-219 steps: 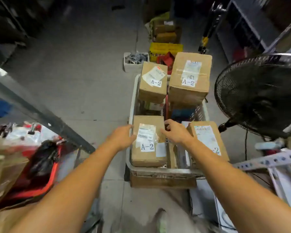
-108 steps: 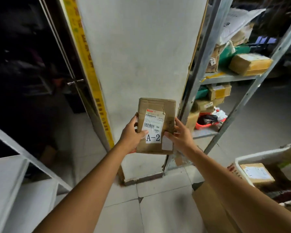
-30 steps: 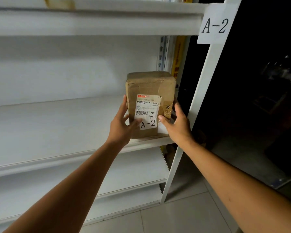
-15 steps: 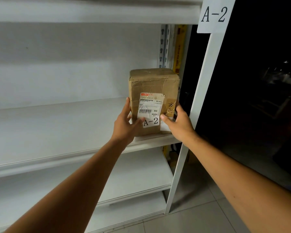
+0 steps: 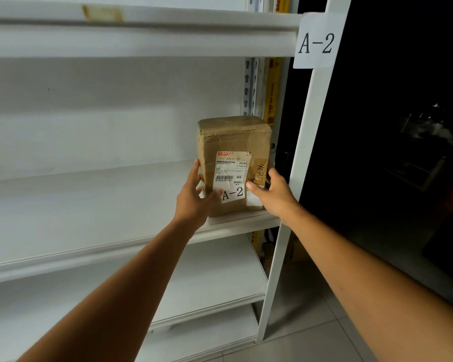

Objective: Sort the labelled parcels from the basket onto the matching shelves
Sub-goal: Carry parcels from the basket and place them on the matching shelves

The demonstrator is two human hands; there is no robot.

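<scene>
Head view: the cardboard parcel (image 5: 233, 158) stands upright at the right end of the white shelf (image 5: 89, 205), close to its front lip and just beside the white upright post (image 5: 298, 178); its bottom edge appears to rest on the board; its shipping label (image 5: 230, 176) reads A-2, matching the A-2 sign (image 5: 316, 40) on the post above. The left hand (image 5: 194, 197) holds the parcel's left edge, fingers up the side and thumb on the front; the right hand (image 5: 272, 194) grips the right edge likewise. The step in hand looks like placement on the matching shelf; next, both hands should loosen once the parcel sits steady, perhaps after a nudge further in; the basket is out of view.
</scene>
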